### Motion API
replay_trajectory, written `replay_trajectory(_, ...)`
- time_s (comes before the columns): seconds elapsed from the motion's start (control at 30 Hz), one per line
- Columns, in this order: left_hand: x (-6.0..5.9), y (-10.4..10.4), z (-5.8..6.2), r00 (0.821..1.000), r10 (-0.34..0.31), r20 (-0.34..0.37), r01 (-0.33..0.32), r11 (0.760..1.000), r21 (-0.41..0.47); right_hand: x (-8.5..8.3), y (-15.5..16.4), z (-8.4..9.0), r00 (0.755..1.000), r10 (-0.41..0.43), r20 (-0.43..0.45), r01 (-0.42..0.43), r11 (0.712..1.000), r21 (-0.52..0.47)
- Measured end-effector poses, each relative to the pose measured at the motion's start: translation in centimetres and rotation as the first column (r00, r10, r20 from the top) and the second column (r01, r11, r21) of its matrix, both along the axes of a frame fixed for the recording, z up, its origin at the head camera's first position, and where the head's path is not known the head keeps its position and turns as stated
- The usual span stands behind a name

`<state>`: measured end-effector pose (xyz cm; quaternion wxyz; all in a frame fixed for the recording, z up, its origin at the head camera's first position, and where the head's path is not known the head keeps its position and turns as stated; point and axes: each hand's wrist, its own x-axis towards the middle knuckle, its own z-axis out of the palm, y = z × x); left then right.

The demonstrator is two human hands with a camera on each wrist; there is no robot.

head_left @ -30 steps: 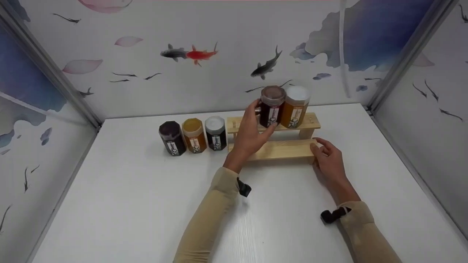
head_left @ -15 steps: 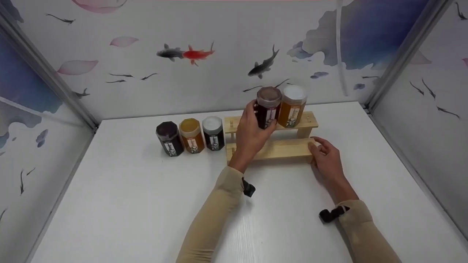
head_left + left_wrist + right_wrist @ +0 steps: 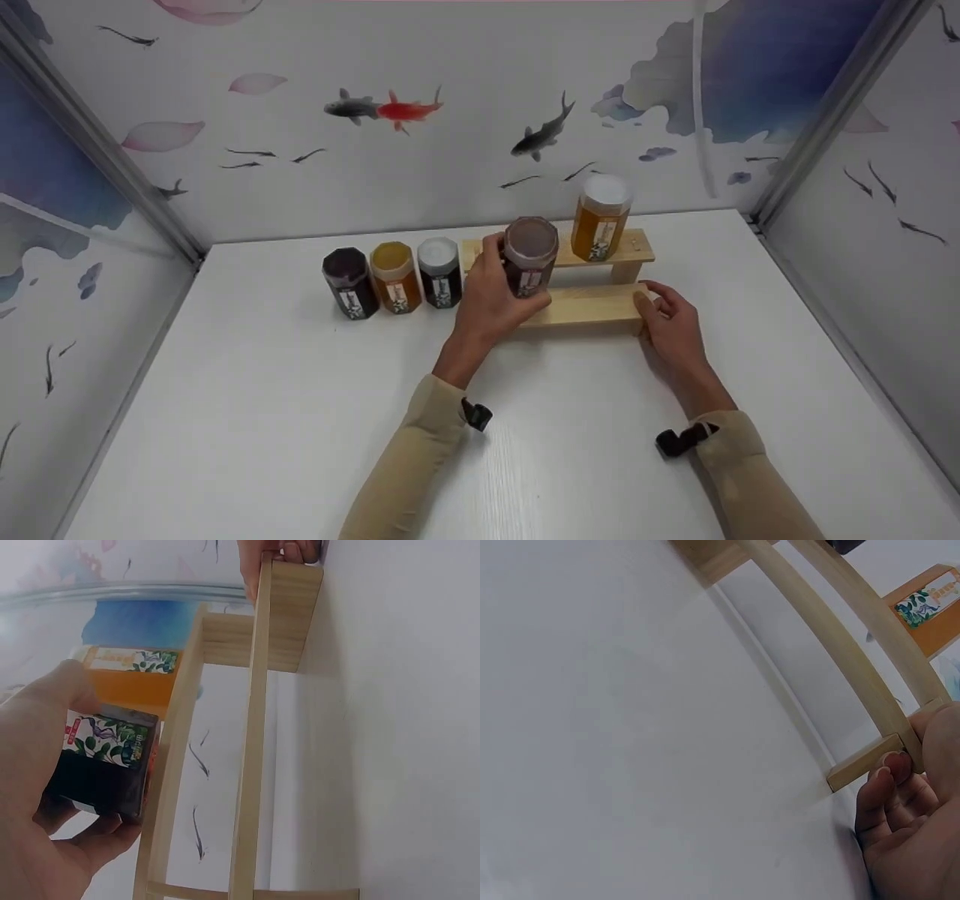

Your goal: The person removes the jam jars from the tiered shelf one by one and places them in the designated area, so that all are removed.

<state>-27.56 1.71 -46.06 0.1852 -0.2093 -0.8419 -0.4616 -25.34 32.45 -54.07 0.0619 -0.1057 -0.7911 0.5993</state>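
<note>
Hands first: your left hand [image 3: 491,304] is wrapped around the dark jar [image 3: 529,256], thumb on the near side, fingers curled behind it, full grip. Jar is upright, off the shelf, held in front of the wooden rack [image 3: 592,307], above its lower step. Left wrist view confirms it: fingers [image 3: 97,836] under the jar [image 3: 105,765], palm along its side, rack rails just right of it.

Your right hand [image 3: 671,330] sits on the table [image 3: 262,420] at the rack's right end, fingertips [image 3: 896,765] touching the end of the lower step, fingers loosely bent, not gripping anything.

Both forearms come in from the near edge, left one angled toward the rack's middle, right one low on the table.

Orange jar [image 3: 600,217] stands on the upper step. Three more jars [image 3: 394,277] stand in a row on the table left of the rack.
</note>
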Motion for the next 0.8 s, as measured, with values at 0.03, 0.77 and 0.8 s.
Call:
replay_trajectory(0.03, 0.2, -0.3, -0.1, 1.000, -0.006, -0.005, 0.006, 1.000, -0.001, 0.0, 0.1, 0.0, 1.000, 0.000, -0.004, 0.000, 1.000, 0.002)
replay_trajectory(0.77, 1.2, -10.1, -2.4, 0.987, 0.153, -0.045, -0.155, 0.986, -0.064, -0.1, 0.1, -0.1, 1.000, 0.002, 0.029, -0.003, 1.000, 0.026)
replay_trajectory(0.8, 1.3, -10.4, -2.4, 0.987, 0.156, -0.040, -0.159, 0.984, -0.076, 0.0, 0.1, -0.1, 1.000, 0.002, 0.031, -0.003, 1.000, 0.024)
